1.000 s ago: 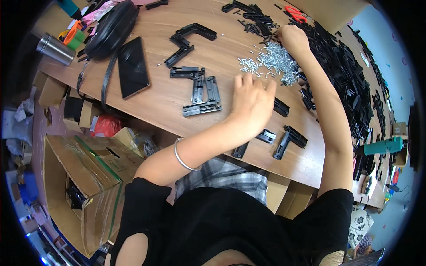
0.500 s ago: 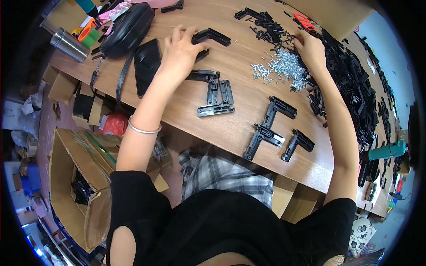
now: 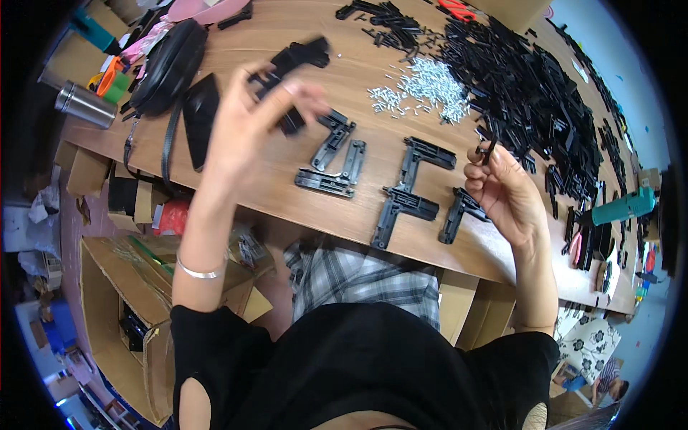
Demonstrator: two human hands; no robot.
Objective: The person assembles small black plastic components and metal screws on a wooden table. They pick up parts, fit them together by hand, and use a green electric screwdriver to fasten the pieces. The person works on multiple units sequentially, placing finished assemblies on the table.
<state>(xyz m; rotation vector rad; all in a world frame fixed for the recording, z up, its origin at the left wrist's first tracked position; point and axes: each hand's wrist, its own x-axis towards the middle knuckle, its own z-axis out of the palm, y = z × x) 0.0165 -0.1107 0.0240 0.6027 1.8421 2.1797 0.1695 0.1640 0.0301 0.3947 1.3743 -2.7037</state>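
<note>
My left hand [image 3: 247, 118] is raised above the wooden table [image 3: 272, 193] and grips a black L-shaped plastic bracket [image 3: 297, 61]. My right hand [image 3: 502, 190] is lifted near the table's front edge, pinching a small black plastic piece [image 3: 487, 150] between thumb and fingers. Between the hands lie more black L-shaped brackets: one pair [image 3: 333, 161] in the middle, another [image 3: 408, 190] to its right, and a shorter one [image 3: 455, 215] just left of my right hand.
A heap of small silver pins [image 3: 423, 89] and a large pile of black plastic parts [image 3: 530, 93] cover the far right. A black bag [image 3: 168, 68], a flat black case [image 3: 199, 118] and a steel flask [image 3: 84, 105] sit left. Open cardboard boxes [image 3: 115, 301] stand below.
My left hand lifted a black bracket off the table's left side. My right hand came back from the pin heap toward me, now pinching a small black piece.
</note>
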